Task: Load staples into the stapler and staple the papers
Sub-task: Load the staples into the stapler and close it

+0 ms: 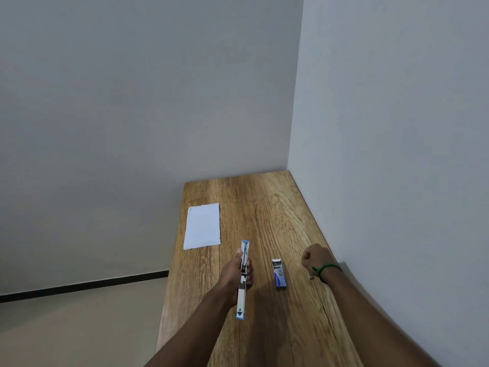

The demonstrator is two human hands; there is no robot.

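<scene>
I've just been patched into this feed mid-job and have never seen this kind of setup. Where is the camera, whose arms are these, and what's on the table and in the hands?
There is no machine here: the single picture comes from a wide-angle camera worn on a person's head, looking down at their own bare arms. The left hand grips a stapler swung fully open and lying lengthwise on the wooden table. The right hand, with a green wristband, is curled shut; whether it holds anything cannot be told. Between the hands lies an open staple box. A small metal piece, possibly staples, lies near the right wrist. White papers lie farther away, on the left.
</scene>
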